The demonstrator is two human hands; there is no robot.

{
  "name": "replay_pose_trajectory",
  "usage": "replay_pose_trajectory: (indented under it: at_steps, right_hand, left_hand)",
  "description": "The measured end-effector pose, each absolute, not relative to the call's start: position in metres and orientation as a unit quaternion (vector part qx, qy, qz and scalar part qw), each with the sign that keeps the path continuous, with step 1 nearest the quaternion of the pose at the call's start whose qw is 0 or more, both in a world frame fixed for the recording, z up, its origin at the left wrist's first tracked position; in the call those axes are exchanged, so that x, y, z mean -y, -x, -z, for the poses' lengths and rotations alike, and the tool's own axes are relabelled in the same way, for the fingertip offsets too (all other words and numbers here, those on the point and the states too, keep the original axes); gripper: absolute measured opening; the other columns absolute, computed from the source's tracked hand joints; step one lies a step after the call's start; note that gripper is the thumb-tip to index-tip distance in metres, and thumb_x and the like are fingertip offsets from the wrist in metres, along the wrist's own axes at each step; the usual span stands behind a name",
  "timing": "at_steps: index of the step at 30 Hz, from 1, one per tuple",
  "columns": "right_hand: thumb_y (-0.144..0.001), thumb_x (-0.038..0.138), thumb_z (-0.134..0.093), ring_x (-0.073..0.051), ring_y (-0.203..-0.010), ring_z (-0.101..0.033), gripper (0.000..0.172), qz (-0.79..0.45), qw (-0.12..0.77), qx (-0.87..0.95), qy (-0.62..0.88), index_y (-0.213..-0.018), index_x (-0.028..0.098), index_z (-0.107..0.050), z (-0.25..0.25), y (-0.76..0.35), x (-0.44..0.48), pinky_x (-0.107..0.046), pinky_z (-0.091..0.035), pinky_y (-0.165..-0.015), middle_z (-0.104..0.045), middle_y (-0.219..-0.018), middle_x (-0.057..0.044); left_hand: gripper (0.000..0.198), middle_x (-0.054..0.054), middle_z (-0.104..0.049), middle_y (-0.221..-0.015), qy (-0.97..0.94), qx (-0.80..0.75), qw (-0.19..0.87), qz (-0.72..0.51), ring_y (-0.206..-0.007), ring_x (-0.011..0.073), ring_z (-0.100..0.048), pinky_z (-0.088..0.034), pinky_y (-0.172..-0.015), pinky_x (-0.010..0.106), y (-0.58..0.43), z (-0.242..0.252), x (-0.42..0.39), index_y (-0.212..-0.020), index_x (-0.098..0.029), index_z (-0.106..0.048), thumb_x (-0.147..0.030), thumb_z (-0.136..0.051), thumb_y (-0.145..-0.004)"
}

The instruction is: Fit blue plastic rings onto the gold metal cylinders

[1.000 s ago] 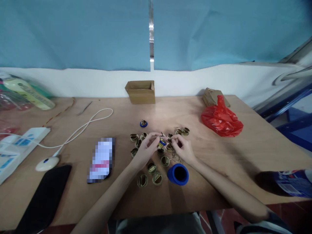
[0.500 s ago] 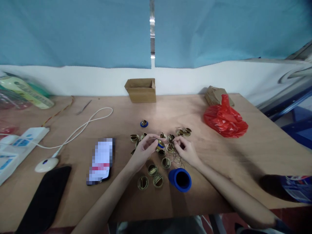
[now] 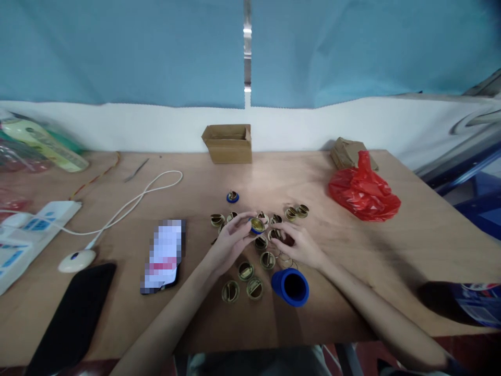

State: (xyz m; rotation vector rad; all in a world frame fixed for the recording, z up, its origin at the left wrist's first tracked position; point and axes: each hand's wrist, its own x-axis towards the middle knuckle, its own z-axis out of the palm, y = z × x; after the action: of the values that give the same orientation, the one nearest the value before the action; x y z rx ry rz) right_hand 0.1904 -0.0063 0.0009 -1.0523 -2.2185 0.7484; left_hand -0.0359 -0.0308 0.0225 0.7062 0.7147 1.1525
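Note:
My left hand (image 3: 230,241) grips a small round gold-coloured metal piece with a blue rim (image 3: 257,225) between thumb and fingers, its gold face turned up. Close on the right, my right hand (image 3: 296,241) has its thumb and fingers apart above a gold round piece (image 3: 275,235) on the table; I see nothing held there. Several similar shallow gold pieces (image 3: 246,271), with a bar across the inside, lie around both hands. Thin wire rings (image 3: 287,259) rest under the right hand. A hollow blue cylinder (image 3: 277,283) lies nearer to me. Farther back sits another blue-rimmed piece (image 3: 232,197).
A cardboard box (image 3: 229,151) stands at the back by the wall. To the right are a red plastic bag (image 3: 364,193) and a dark bottle (image 3: 450,303). Leftward lie a phone (image 3: 163,256), a black flat object (image 3: 74,313), a white cable (image 3: 129,203) and a power strip (image 3: 35,235).
The right fingers have spread from a pinch and lowered slightly. The blue-rimmed piece in my left hand has tilted, showing more of its gold face. The view has shifted slightly.

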Motion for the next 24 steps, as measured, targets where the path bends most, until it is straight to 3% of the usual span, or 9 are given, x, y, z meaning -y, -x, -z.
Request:
replay_pose_trajectory:
  at_steps: [3,7,10,15,19,24]
  right_hand:
    - [-0.097,0.036,-0.06,-0.015,-0.064,-0.055,0.03,-0.279,0.282,0.829,0.393,-0.122,0.02,-0.066,-0.003,-0.191,0.007,-0.029,-0.046,-0.063,-0.065,-0.083,-0.003]
    - [-0.098,0.038,-0.058,-0.014,-0.058,-0.05,0.028,-0.31,0.32,0.793,0.415,-0.118,0.02,-0.066,-0.006,-0.192,0.009,-0.028,-0.042,-0.057,-0.059,-0.071,0.001]
    - [-0.099,0.041,-0.056,-0.013,-0.054,-0.046,0.024,-0.364,0.366,0.738,0.434,-0.102,0.02,-0.068,-0.013,-0.195,0.008,-0.027,-0.038,-0.053,-0.052,-0.063,0.003]
    - [-0.099,0.047,-0.053,-0.013,-0.056,-0.043,0.036,-0.392,0.382,0.701,0.457,-0.079,0.02,-0.064,-0.022,-0.201,0.003,-0.026,-0.035,-0.052,-0.051,-0.063,0.001]
    - [-0.097,0.049,-0.055,-0.012,-0.054,-0.039,0.036,-0.413,0.344,0.713,0.45,-0.075,0.02,-0.059,-0.02,-0.208,-0.006,-0.026,-0.033,-0.052,-0.046,-0.061,0.004]
    - [-0.093,0.041,-0.063,-0.011,-0.055,-0.042,0.023,-0.453,0.218,0.755,0.422,-0.096,0.019,-0.061,-0.009,-0.224,-0.015,-0.024,-0.033,-0.051,-0.048,-0.064,0.005]
  left_hand:
    - [0.033,0.007,-0.071,-0.125,-0.318,-0.307,0.741,-0.505,-0.105,0.0242,-0.073,-0.056,-0.097,0.042,0.037,-0.023,0.032,-0.115,-0.026,-0.068,-0.039,-0.076,-0.086]
    - [0.034,0.009,-0.07,-0.13,-0.329,-0.316,0.734,-0.503,-0.101,0.0239,-0.074,-0.057,-0.093,0.038,0.038,-0.022,0.033,-0.117,-0.024,-0.069,-0.039,-0.074,-0.087]
    - [0.036,0.009,-0.071,-0.129,-0.347,-0.321,0.724,-0.502,-0.102,0.025,-0.074,-0.057,-0.093,0.039,0.038,-0.023,0.032,-0.118,-0.026,-0.071,-0.041,-0.074,-0.086]
    - [0.039,0.007,-0.072,-0.126,-0.362,-0.327,0.723,-0.489,-0.108,0.0275,-0.072,-0.056,-0.098,0.044,0.038,-0.025,0.032,-0.12,-0.03,-0.071,-0.044,-0.073,-0.084]
    - [0.037,0.008,-0.074,-0.122,-0.363,-0.329,0.724,-0.486,-0.109,0.0284,-0.072,-0.058,-0.096,0.044,0.038,-0.025,0.031,-0.119,-0.029,-0.071,-0.043,-0.07,-0.084]
    - [0.033,0.008,-0.074,-0.12,-0.324,-0.298,0.754,-0.487,-0.105,0.0257,-0.073,-0.056,-0.097,0.04,0.039,-0.024,0.031,-0.117,-0.027,-0.073,-0.036,-0.07,-0.085]
